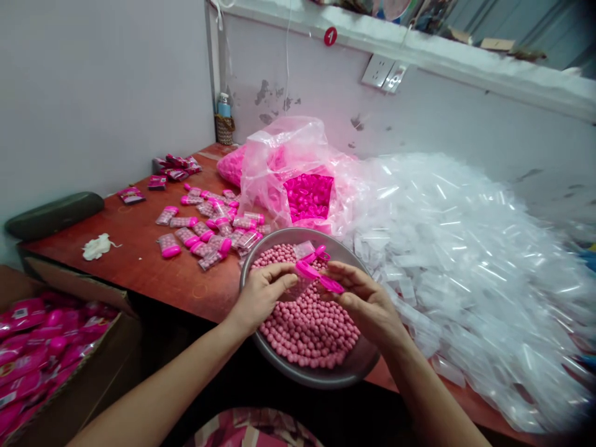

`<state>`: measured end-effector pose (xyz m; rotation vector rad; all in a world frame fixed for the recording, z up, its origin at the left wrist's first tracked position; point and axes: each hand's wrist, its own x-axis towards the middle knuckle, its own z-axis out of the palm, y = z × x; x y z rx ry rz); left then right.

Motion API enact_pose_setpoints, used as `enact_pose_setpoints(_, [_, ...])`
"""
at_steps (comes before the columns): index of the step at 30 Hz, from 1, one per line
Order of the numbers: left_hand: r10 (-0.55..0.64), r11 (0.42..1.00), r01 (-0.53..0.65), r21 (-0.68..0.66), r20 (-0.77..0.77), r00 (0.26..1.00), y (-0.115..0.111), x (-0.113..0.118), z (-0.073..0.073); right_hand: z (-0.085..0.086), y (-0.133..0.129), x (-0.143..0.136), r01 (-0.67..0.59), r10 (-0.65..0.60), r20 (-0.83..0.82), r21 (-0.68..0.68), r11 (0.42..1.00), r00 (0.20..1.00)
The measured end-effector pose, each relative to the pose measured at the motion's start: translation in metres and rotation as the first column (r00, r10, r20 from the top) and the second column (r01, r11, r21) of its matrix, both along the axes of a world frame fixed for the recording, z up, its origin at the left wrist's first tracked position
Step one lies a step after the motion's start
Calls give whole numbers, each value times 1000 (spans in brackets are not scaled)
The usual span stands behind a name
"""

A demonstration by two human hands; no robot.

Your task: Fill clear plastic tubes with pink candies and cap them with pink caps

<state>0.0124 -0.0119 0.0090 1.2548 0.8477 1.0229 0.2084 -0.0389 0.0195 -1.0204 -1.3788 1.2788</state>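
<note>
Above the beads, my left hand point(267, 292) pinches a small clear container with a pink flip cap point(307, 271). The cap's lid is swung out toward my right hand point(365, 301). My right hand has its thumb and fingers apart around the lid's end; whether it touches the lid I cannot tell. Below both hands is a grey metal bowl point(321, 380) full of round pink beads point(310, 329). Another clear container with a pink cap point(317, 253) lies on the beads at the bowl's far side.
Bead-filled containers point(216, 226) lie on the red table point(153, 267) at left. Behind the bowl sits a plastic bag point(284, 139) of pink caps point(310, 195). Clear empty containers point(447, 248) heap up at right. A carton point(100, 379) of pink packets stands lower left.
</note>
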Motion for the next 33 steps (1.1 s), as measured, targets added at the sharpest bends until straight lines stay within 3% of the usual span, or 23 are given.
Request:
enact_pose_setpoints(2, [-2, 999, 4, -46, 42, 999, 2, -1, -1, -1, 0, 3, 32, -45, -133, -97, 995, 990])
enact_pose_setpoints(6, [-14, 988, 29, 150, -98, 995, -3, -1, -2, 0, 5, 0, 77, -115, -190, -196, 978, 975])
enact_pose_setpoints(9, [21, 953, 42, 299, -206, 978, -8, -1, 0, 3, 10, -7, -94, 22, -213, -334, 938, 977])
enact_pose_setpoints(12, [50, 930, 37, 366, -224, 973, -10, -2, 3, 3, 11, -15, -349, 183, -357, -484, 802, 916])
enact_pose_setpoints(14, [34, 934, 50, 354, -225, 974, -9, -3, 3, 2, 10, -20, -404, 184, -423, -521, 752, 887])
enact_pose_setpoints(20, [20, 944, 60, 323, -240, 971, -10, -4, 4, -3, 7, -34, -264, 49, -383, -534, 803, 922])
enact_pose_setpoints(24, [64, 961, -2, 277, -215, 975, -8, -1, 3, -3, 11, -37, -272, 110, -319, -524, 807, 941])
enact_pose_setpoints(27, [164, 958, -124, 258, -138, 977, 9, -8, 8, -1, 22, -26, -242, 171, -196, -433, 868, 966])
enact_pose_setpoints(30, [352, 889, -300, 345, -99, 931, 36, -24, 22, -3, 40, -6, -14, 42, 182, -153, 988, 982])
enact_pose_setpoints(31, [402, 858, -335, 390, -102, 910, 43, -30, 26, -4, 47, 0, 41, -33, 356, -14, 999, 934])
enact_pose_setpoints(33, [451, 816, -352, 458, -124, 884, 50, -38, 32, -7, 58, 10, -9, -158, 663, 240, 971, 732])
